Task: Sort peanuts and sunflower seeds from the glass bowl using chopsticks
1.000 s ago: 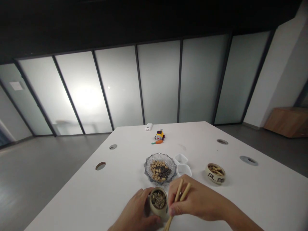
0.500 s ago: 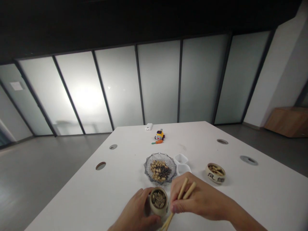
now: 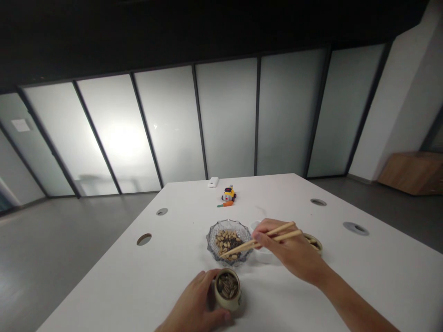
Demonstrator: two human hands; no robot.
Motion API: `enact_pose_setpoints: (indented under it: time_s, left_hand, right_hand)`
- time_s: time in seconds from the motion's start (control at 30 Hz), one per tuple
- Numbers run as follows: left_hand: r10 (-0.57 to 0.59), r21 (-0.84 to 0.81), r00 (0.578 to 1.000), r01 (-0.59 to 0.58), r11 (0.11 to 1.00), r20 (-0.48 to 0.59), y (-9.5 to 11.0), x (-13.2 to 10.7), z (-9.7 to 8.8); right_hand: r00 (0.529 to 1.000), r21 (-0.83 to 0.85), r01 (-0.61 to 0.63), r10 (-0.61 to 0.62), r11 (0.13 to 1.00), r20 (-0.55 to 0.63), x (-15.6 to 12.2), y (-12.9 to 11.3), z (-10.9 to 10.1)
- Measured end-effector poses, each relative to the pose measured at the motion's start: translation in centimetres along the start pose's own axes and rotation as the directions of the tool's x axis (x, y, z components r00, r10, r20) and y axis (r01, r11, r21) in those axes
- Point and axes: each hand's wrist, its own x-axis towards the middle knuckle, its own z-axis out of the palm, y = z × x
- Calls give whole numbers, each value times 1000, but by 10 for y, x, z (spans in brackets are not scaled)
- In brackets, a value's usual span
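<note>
My left hand (image 3: 199,302) is wrapped round the side of a small ceramic cup (image 3: 228,302) that holds striped sunflower seeds (image 3: 227,285). My right hand (image 3: 280,242) grips a pair of wooden chopsticks (image 3: 256,240). Their tips reach over the near left part of a scalloped glass bowl (image 3: 212,246), among the pale nuts (image 3: 222,240) there; whether anything is pinched between them I cannot tell. Dark seeds (image 3: 235,244) lie beside the nuts in the bowl. White plastic containers (image 3: 265,256) stand right of the bowl, partly hidden by my right hand.
A second ceramic bowl (image 3: 317,249) with longish contents sits behind my right wrist, mostly hidden. Farther back on the white table (image 3: 138,272) are a yellow toy car (image 3: 229,194), an orange toy carrot (image 3: 227,203) and a white box-shaped device (image 3: 213,182). Round holes (image 3: 144,239) pierce the tabletop.
My right hand has moved up and away from beside the cup, swinging the chopstick tips from the table's near edge into the glass bowl. My left hand stays on the cup.
</note>
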Motion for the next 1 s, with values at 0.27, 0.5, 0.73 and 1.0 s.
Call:
enact_pose_setpoints:
  time_s: [0.27,0.5,0.73,1.0]
  left_hand:
    - [-4,-24,1000,4,1000,-4,-5,2,2]
    - [-15,1,1000,15,1000,-6,-6,1,3]
    - [-13,-10,1000,13,1000,-5,-1,1,2]
    - [9,-33,1000,-9,999,-11,-3,1,1]
  right_hand:
    - [994,-53,34,-39,998,-105,13,48,20]
    - [991,-17,70,-71,997,-112,11,61,34]
    - [992,-31,64,-67,997,-109,10,63,37]
    - [986,-54,63,-70,997,-149,12,64,33]
